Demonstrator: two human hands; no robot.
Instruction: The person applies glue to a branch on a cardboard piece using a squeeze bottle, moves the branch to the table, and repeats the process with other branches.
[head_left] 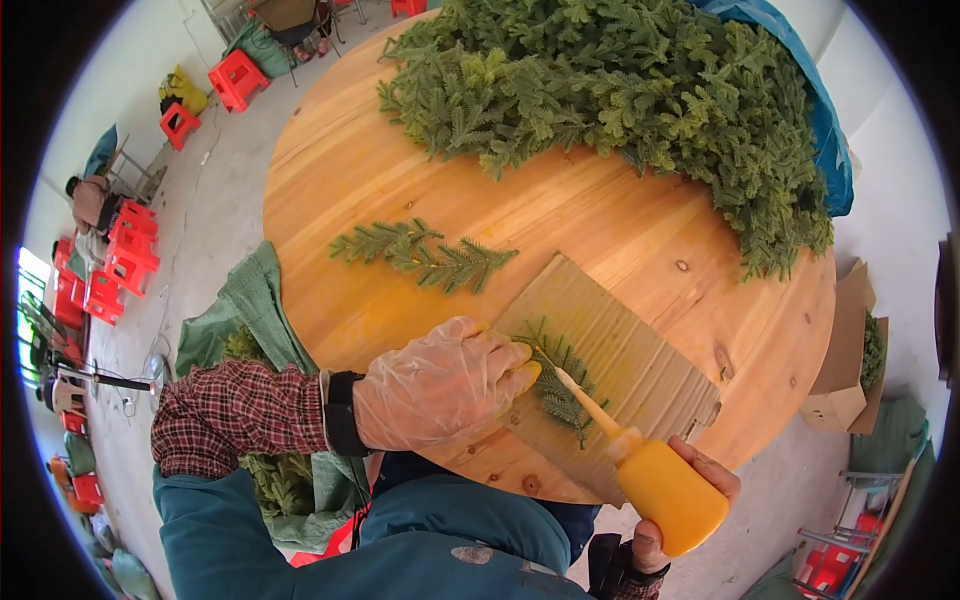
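My left hand (pixel 440 385), in a clear plastic glove with yellow-stained fingertips, pinches the end of a green fir sprig (pixel 556 375). The sprig lies over a piece of corrugated cardboard (pixel 640 370) with a yellow tint on it. My right hand (pixel 690 490) is wrapped round a yellow squeeze bottle (pixel 672 495). Its long pale nozzle (pixel 585 400) points up and left, with the tip at the sprig. Beyond my left hand, more fir sprigs (pixel 425 255) lie loose on the round wooden table (pixel 350 180).
A large heap of fir sprigs (pixel 620 90) covers the far side on a blue sheet (pixel 835 150). A green sack (pixel 250 300) with greenery stands at the left edge. To the right is an open cardboard box (pixel 840 370). Red stools (pixel 130 250) and a seated person (pixel 90 200) are far left.
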